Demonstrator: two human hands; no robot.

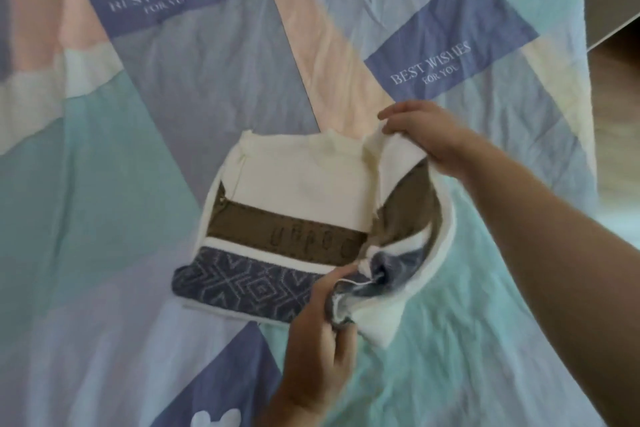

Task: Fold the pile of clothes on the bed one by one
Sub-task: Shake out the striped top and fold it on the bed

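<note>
**A:** What are we dealing with?

**B:** A knitted sweater [294, 218], cream on top, with a brown band and a blue diamond-patterned hem. It lies flat near the middle of the bedsheet [121, 184], its right side lifted off the bed.

**A:** How would you expect it to handle?

**B:** Soft and limp, I'd say. The raised part sags in a curve between the two grips, so it has no stiffness of its own. The knit looks thick enough to give some weight and grip, not slippery. Nothing fragile, though a loose white thread shows near the hem and could snag.

**A:** Where should it be held?

**B:** At the edges, as now. The right hand [429, 135] pinches the cream shoulder corner; the left hand [325, 315] has its fingers curled round the blue hem corner. Two corners on one side keep the fold line straight.

**A:** Any baskets or boxes?

**B:** None that I can make out. Only the pastel patchwork sheet printed "BEST WISHES FOR YOU", and a strip of floor [616, 121] past the bed's right edge. No other clothes are in view.
</note>
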